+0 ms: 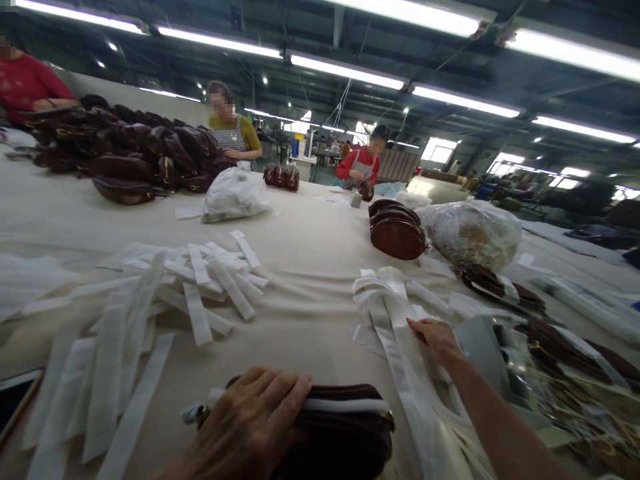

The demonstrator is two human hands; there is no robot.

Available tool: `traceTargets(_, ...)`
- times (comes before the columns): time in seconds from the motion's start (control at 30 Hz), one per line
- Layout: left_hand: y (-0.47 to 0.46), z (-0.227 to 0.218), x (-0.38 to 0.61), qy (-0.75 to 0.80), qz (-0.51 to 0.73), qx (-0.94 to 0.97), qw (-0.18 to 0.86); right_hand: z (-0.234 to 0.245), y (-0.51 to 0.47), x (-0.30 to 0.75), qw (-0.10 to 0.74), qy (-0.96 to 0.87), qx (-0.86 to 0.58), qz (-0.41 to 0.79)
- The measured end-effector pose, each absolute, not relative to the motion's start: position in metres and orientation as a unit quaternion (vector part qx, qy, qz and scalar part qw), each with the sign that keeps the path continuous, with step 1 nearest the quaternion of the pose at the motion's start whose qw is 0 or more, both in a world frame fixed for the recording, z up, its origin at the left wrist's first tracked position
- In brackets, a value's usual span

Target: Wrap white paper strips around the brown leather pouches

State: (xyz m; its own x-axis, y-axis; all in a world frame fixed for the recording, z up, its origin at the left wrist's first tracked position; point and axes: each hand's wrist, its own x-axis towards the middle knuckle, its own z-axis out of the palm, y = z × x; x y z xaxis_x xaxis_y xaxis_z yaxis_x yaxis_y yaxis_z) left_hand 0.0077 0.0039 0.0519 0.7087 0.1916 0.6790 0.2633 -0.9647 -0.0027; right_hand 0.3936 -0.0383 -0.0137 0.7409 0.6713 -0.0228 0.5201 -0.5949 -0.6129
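My left hand (250,420) lies over a dark brown zip pouch (345,433) at the near edge of the table, fingers curled on its top, where a white strip runs along the zipper. My right hand (434,339) reaches out to a loose bundle of white paper strips (385,300), fingers bent on the strips. More white strips (200,293) lie scattered to the left of the pouch.
A cloth-covered table (310,253) holds a stack of brown pouches (397,233), clear plastic bags (473,233), a white bag (235,193) and a big heap of dark bags (130,157). Three other people work at the far side. A phone edge (15,400) shows at left.
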Motion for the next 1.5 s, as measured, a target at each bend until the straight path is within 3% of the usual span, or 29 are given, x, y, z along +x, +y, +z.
traceTargets(0.17,0.004,0.044,0.007,-0.130,-0.366,-0.921,0.023,0.015,-0.042,0.390,0.299,-0.324,-0.892,0.102)
traceTargets(0.33,-0.001,0.049,0.006,-0.142,-0.308,-0.941,-0.011,0.050,-0.023,0.339,0.364,-0.414,-0.828,0.104)
traceTargets(0.43,-0.003,0.053,0.005,-0.164,-0.251,-0.954,-0.026,0.081,-0.023,0.281,0.418,-0.526,-0.730,0.122)
traceTargets(0.53,-0.004,0.052,0.003,-0.182,-0.211,-0.960,-0.036,0.124,-0.042,0.229,0.476,-0.685,-0.548,0.067)
traceTargets(0.7,-0.003,0.056,0.001,-0.186,-0.196,-0.962,-0.028,0.169,-0.067,0.198,0.442,-0.827,-0.346,0.031)
traceTargets(0.9,0.002,0.056,0.000,-0.176,-0.168,-0.969,-0.053,0.127,-0.033,0.208,0.387,-0.852,-0.352,0.018)
traceTargets(1.17,0.001,0.039,-0.005,-0.225,-0.316,-0.912,-0.136,0.072,-0.005,0.225,0.349,-0.847,-0.378,0.133)
traceTargets(1.5,0.004,0.049,-0.008,-0.167,-0.242,-0.952,-0.086,0.037,0.011,0.224,0.324,-0.817,-0.374,0.296)
